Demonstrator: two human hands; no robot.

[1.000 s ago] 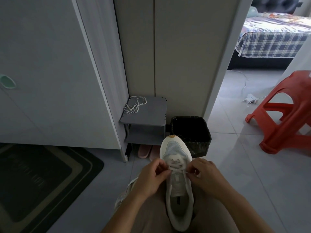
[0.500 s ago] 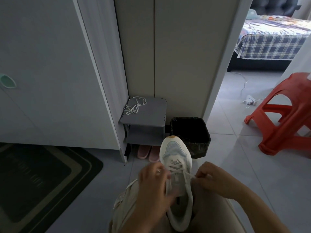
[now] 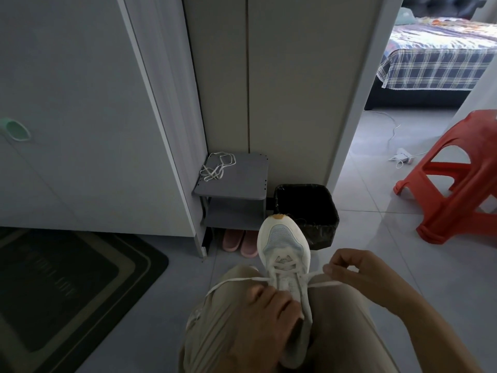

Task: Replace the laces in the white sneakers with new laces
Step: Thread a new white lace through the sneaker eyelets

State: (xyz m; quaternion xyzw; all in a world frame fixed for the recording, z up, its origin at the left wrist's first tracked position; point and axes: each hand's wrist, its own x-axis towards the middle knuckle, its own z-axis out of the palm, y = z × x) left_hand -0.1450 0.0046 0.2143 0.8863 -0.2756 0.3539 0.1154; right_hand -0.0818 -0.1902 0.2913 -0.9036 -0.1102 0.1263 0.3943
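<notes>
A white sneaker (image 3: 283, 238) lies toe-away between my knees, with a white lace (image 3: 285, 265) crossed through its front eyelets. My right hand (image 3: 349, 267) pinches one lace end at the shoe's right side. My left hand (image 3: 263, 310) lies over the shoe's left side and opening, fingers curled on it; the other lace end (image 3: 231, 281) trails left over my knee. A loose tangle of white laces (image 3: 217, 166) lies on the small grey shelf (image 3: 242, 181) by the wall.
A black bin (image 3: 309, 211) stands just beyond the toe. Pink slippers (image 3: 239, 243) sit under the shelf. A red plastic stool (image 3: 457, 184) is at right, a dark mat (image 3: 67, 286) at left. A charger cable (image 3: 400, 156) lies on the tiles.
My left hand left the front lacing and dropped back onto the shoe's opening. My right hand drew its lace end out to the right. The left lace end now trails over my knee.
</notes>
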